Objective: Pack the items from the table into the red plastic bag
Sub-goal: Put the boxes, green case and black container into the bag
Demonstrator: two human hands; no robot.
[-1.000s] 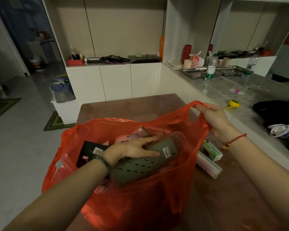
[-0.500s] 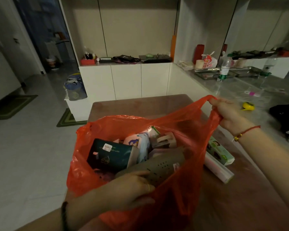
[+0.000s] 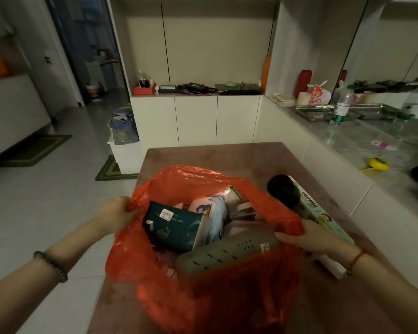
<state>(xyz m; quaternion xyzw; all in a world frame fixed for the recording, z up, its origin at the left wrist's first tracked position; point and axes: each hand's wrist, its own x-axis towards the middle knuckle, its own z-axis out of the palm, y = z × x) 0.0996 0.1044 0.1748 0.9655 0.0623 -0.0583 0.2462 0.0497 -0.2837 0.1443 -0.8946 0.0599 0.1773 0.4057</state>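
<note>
Box just beyond my right hand, long axis pointing away; that and left hand pinch red plastic bag rim.

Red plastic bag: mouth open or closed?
Open. The left hand and right hand grip opposite edges of the red plastic bag, and a dark green packet and grey perforated item show inside.
</note>
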